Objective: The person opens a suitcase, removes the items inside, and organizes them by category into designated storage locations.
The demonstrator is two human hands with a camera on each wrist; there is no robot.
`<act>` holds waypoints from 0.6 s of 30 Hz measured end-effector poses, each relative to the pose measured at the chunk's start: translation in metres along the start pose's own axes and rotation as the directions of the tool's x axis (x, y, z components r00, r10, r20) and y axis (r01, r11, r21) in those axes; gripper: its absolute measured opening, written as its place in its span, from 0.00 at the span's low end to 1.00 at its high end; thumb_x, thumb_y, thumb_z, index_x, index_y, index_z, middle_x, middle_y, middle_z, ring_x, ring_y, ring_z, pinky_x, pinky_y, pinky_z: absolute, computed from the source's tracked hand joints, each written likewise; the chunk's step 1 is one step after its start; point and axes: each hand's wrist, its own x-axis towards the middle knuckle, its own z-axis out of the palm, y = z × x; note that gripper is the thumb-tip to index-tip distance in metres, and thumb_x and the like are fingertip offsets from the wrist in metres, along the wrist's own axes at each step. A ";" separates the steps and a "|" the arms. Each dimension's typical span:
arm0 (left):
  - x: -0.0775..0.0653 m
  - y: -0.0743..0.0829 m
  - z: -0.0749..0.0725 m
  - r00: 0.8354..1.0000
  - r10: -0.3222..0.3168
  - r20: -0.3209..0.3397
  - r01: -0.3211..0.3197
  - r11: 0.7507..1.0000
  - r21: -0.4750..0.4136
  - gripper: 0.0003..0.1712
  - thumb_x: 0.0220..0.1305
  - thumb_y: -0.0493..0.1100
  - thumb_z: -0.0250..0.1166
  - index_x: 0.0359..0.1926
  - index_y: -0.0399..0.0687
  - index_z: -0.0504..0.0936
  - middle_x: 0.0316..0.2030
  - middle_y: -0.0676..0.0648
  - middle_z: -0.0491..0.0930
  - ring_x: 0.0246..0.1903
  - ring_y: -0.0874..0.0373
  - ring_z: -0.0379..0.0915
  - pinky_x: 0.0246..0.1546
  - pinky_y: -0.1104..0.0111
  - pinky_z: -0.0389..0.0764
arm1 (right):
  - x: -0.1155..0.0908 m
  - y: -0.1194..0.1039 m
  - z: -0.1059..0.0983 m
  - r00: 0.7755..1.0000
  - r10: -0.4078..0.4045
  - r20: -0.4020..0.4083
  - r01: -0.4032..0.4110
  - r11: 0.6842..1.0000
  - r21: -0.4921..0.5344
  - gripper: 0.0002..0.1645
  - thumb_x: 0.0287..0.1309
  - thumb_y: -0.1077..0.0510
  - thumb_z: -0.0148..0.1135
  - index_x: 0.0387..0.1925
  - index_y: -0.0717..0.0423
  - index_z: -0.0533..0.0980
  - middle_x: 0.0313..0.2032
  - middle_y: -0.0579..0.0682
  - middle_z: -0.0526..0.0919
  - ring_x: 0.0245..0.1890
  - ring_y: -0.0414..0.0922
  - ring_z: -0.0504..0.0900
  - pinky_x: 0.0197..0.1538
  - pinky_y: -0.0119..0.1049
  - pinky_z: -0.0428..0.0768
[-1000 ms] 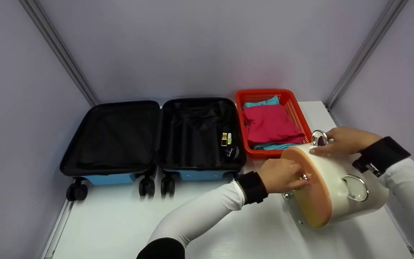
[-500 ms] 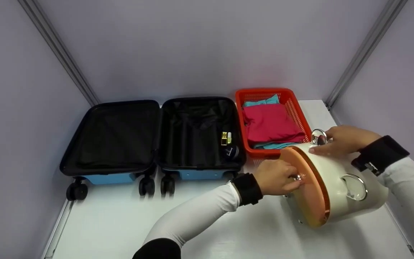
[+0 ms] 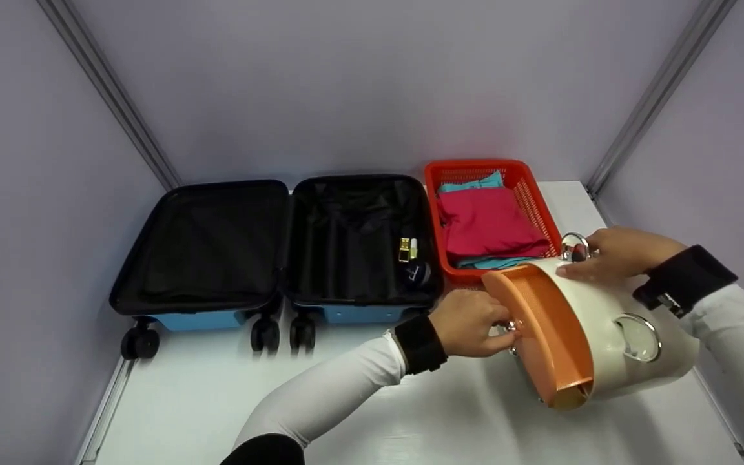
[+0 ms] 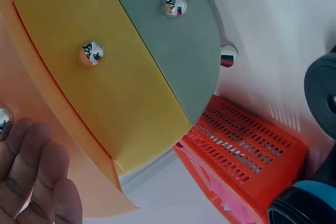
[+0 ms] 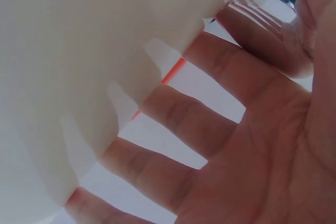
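Observation:
A cream-white drawer cabinet with a curved body and chrome ring handle stands at the right in the head view. My left hand pinches the silver knob of its orange drawer, which is pulled partly out; the part of it that shows inside is bare. Below it, the yellow drawer and green drawer are closed, each with a round knob. My right hand rests on the cabinet beside another chrome ring; its fingers are straight and spread, fingertips against the white surface.
A red basket with a folded pink garment and blue cloth stands behind the cabinet. To its left lies an open black-lined suitcase with small gold-topped items and a dark round item. Walls enclose the table.
My left hand has moved left, drawing the orange drawer out of the cabinet from its closed position. The right hand and the cabinet body have stayed in place.

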 end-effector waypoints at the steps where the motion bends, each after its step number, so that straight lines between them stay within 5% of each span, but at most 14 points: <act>1: -0.002 -0.001 -0.001 1.000 0.005 -0.003 -0.005 1.000 0.004 0.16 0.74 0.60 0.66 0.34 0.60 0.90 0.31 0.61 0.89 0.33 0.66 0.84 0.32 0.71 0.80 | 0.000 0.000 0.000 1.000 -0.002 -0.003 0.002 1.000 -0.005 0.33 0.67 0.30 0.69 0.24 0.51 0.72 0.22 0.44 0.72 0.25 0.44 0.73 0.31 0.38 0.71; 12: -0.011 -0.006 -0.005 0.999 0.028 -0.017 -0.027 0.999 0.025 0.16 0.75 0.61 0.65 0.37 0.61 0.91 0.32 0.60 0.89 0.34 0.65 0.86 0.34 0.70 0.83 | -0.003 0.004 -0.001 0.999 -0.034 -0.025 0.034 0.999 -0.031 0.30 0.69 0.33 0.69 0.27 0.52 0.75 0.24 0.45 0.72 0.27 0.45 0.73 0.33 0.39 0.69; 18: -0.012 -0.015 -0.007 0.999 0.037 0.030 -0.035 0.999 -0.042 0.19 0.76 0.65 0.63 0.40 0.62 0.93 0.39 0.61 0.92 0.38 0.67 0.87 0.36 0.73 0.82 | -0.003 0.003 0.000 0.998 -0.048 -0.038 0.047 0.999 -0.022 0.30 0.68 0.34 0.70 0.23 0.51 0.73 0.22 0.44 0.70 0.25 0.44 0.71 0.32 0.38 0.68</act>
